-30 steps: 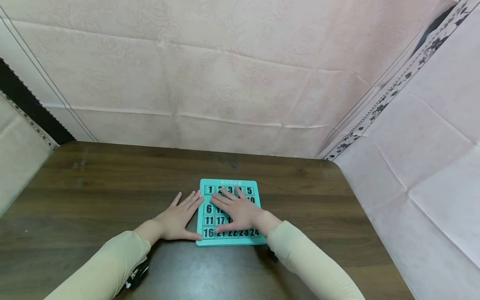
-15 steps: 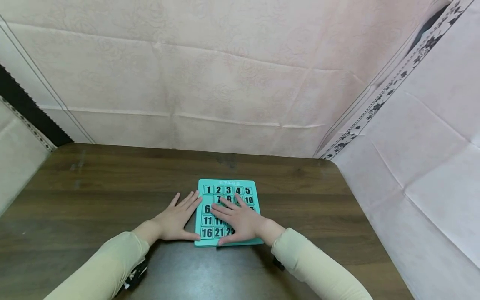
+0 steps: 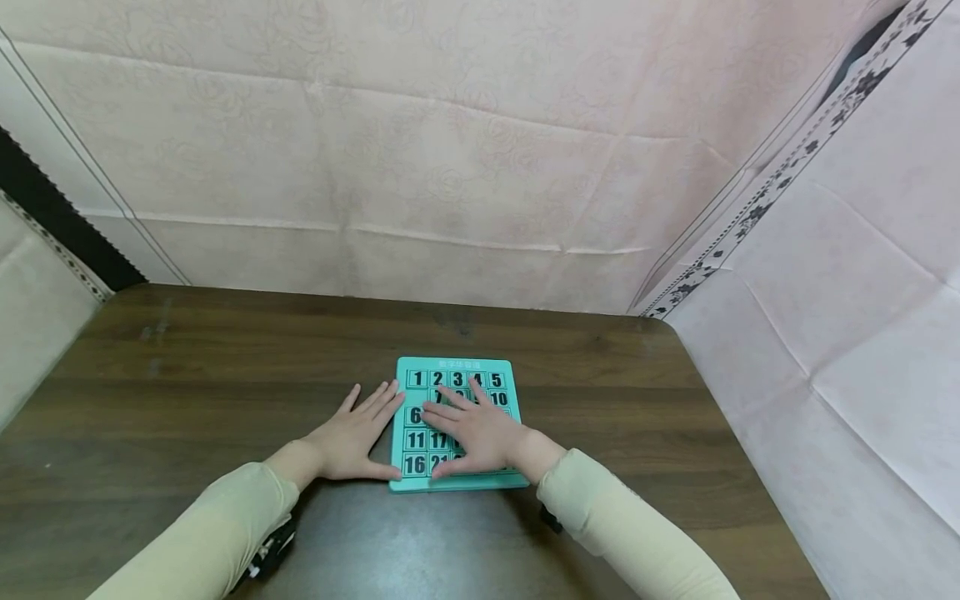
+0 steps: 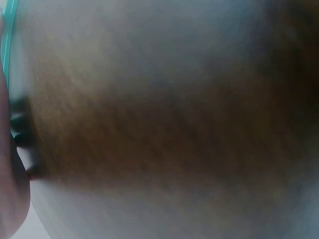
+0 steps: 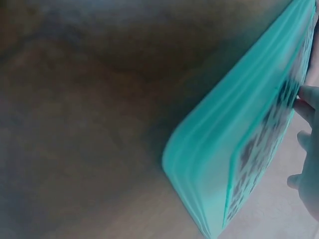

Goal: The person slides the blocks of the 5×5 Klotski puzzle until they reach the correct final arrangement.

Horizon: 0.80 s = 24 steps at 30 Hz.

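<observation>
A teal number slide puzzle [image 3: 459, 487] lies flat on the table, its black-numbered tiles set in rows. Below tile 1 one cell shows bare teal. Along the puzzle's left edge rests my left hand [image 3: 345, 442], fingers straight and thumb at the near left corner. My right hand [image 3: 483, 437] lies over the middle tiles with its fingers spread, hiding several numbers. In the right wrist view the puzzle's near corner [image 5: 194, 159] is large, with fingertips [image 5: 309, 94] at the tiles. The left wrist view catches only part of the left hand [image 4: 12, 194] and a strip of the teal edge [image 4: 7, 45].
The brown wooden table [image 3: 225, 367] extends around the puzzle to a far edge. A pale patterned cloth [image 3: 450, 167] hangs behind it, and another white cloth [image 3: 840, 333] borders the right side. Black wrist devices [image 3: 273, 546] sit under the sleeves.
My right hand slides slightly toward the near edge of the puzzle, then back away from it. My left hand stays by the left edge, and the puzzle keeps its place.
</observation>
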### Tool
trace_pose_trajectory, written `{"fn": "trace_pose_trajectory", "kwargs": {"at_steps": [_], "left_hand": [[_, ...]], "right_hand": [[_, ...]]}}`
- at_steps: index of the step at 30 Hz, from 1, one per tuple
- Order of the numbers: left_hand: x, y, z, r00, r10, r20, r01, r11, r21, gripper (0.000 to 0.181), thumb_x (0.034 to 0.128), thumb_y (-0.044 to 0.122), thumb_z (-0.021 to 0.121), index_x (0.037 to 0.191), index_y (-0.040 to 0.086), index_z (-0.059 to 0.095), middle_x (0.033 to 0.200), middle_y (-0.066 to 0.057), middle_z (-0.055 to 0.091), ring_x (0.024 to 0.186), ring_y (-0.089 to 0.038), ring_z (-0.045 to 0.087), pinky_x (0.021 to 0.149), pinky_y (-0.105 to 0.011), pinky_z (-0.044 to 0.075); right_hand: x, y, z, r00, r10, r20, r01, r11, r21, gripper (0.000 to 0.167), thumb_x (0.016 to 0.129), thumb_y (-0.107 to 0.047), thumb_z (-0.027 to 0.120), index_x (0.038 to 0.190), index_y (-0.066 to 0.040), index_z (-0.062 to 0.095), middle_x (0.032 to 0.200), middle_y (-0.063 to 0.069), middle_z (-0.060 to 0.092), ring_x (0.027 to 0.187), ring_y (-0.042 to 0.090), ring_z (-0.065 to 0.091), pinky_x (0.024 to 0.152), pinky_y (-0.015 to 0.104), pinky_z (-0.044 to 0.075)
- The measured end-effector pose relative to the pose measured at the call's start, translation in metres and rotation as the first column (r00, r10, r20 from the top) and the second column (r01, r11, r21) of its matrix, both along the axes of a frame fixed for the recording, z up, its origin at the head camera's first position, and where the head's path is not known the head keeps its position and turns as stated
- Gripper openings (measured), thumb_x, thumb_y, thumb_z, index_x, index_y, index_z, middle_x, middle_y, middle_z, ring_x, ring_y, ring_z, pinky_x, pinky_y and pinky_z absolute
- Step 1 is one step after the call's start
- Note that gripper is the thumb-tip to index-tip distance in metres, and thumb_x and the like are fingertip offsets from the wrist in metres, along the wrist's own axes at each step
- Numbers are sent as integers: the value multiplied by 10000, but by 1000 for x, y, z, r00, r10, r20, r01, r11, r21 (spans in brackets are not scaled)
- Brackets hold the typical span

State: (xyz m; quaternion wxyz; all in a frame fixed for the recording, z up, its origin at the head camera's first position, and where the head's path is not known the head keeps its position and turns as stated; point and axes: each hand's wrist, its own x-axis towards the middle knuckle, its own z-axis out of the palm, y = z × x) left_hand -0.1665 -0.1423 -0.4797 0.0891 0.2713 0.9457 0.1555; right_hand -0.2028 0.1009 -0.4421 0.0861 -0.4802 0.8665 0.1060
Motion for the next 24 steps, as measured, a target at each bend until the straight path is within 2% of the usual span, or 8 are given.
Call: {"fn": "trace_pose_trajectory", "kwargs": {"at_steps": [10,24], "left_hand": [[0,0,0,1000,2,4,-2,1000,4,1100,746,778,483,1504,56,144,1583,-128,56,1457,-315,94,1129,-601,33],[-1,0,-2,1000,1,8,-1,1000,-5,1102,746,782,478,1502,52,149,1582,-134,65,1460,-309,83,1133,-596,27]], "right_hand": [[2,0,-1,999,17,-43,-17,1000,22,878,823,-780,306,1510,-256,151,1573,-94,147,1470,181,61,1152,570,66],[-13,-8,0,997,-67,-31,69,997,47,904,810,-800,280,1513,-256,115,1576,-97,109,1471,171,1,1159,549,-1]]}}
